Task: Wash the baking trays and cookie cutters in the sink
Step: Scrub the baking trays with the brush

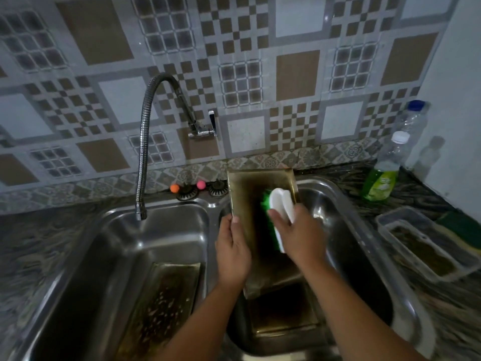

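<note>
Patterned brown-and-grey tile backs a double steel sink (346, 204), where a tarnished baking tray (250, 194) leans tilted over the right basin. Left hand (233, 252) has its grip curled on the tray's left edge, while the right hand (299, 233) grips a white scrub brush (279, 204), green bristles on the tray. Another tray (161, 308) lies in the left basin under the flexible faucet (144, 142); a green dish soap bottle (382, 175) stands on the worktop (364, 175).

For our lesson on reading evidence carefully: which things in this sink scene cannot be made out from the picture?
Head view:
- Cookie cutters: none recognisable anywhere.
- Tray in the right basin: partly hidden under the held tray.
- Brush bristles: mostly covered by the right hand.
- Dish soap bottle label: too blurred.
- Tray in the left basin: contents indistinct.
</note>
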